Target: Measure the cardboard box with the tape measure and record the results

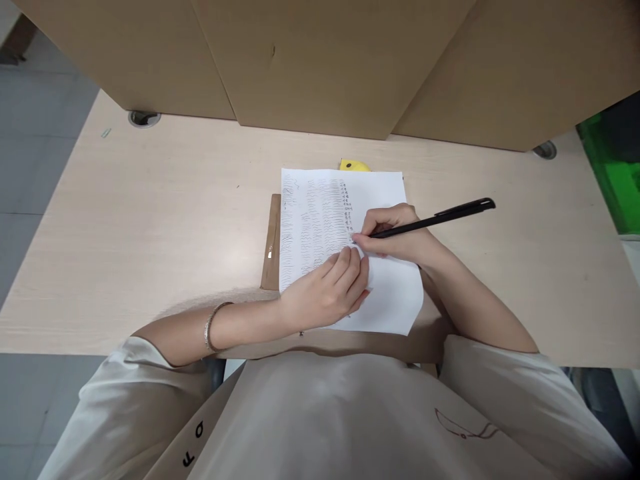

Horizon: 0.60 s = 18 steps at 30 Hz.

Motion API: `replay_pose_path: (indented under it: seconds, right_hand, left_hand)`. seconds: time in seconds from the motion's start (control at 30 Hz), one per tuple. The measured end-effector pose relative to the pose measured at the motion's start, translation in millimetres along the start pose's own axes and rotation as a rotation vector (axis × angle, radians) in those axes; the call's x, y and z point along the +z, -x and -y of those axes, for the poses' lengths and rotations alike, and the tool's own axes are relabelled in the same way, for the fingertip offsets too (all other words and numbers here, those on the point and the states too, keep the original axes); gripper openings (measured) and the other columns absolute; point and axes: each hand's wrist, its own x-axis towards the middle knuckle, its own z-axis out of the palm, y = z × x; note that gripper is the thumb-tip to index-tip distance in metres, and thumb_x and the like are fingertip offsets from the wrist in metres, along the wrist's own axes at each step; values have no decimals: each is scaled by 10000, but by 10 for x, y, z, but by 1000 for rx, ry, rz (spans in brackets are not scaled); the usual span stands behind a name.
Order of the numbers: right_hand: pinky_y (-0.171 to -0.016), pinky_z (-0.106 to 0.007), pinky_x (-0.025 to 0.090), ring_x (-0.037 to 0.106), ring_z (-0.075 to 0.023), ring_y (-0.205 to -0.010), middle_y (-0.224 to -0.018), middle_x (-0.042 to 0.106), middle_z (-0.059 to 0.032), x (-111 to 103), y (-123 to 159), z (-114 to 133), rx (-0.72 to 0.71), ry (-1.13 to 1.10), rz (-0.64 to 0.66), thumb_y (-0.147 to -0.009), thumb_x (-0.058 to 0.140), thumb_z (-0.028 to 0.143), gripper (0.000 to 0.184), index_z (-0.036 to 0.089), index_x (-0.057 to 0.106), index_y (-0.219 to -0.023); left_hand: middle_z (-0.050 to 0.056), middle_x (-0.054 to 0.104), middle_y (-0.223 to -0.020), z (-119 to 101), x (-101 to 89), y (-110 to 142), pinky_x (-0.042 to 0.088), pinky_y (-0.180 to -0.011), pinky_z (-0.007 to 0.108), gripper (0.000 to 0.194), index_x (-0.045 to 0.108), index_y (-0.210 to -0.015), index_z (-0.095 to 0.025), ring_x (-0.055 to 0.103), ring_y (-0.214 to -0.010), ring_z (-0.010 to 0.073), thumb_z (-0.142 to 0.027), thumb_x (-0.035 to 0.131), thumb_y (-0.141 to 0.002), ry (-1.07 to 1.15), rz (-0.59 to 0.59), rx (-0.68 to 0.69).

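Note:
My right hand (400,230) is closed around a black pen (440,217). The pen slants up to the right, its tip hidden by the fingers near the paper's middle. A white sheet of paper (383,195) lies in front of me, its left part covered with columns of small dark handwriting. On the lower part of the sheet rests my left hand (330,287), fingers curled together against the paper, which looks slightly raised by the fingertips. A bracelet (210,328) circles the left wrist.
Under the paper, a brown board or folder (271,267) sticks out at the left. A yellow object (354,165) with a dark spot peeks out behind the sheet. Cardboard panels (320,67) stand along the back of the pale wooden desk (190,200), beside two cable holes.

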Motion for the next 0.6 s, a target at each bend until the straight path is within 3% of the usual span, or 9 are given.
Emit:
replay_pose_path:
  seconds: [0.13,0.6]
  right_hand:
    - [-482,-277,352,447,-103,-477,-526,547,42,-2,-4,23,-23,15,2,-827,850,299,317,250,601,-636]
    - [-513,-289,326,447,-123,-539,-567,525,22,-5,3,17,-40,116,-44,-867,871,387,413,252,558,-634]
  left_hand:
    - [241,955,-1274,9,-33,-40,728,-1047,363,479,831,-1419,44,946,-1206,290,-273,481,-1338,-44,-73,-8]
    - [234,952,-1315,6,-31,-39,725,-1064,376,485,828,-1466,21,940,-1235,295,-306,490,-1343,-56,-37,6]
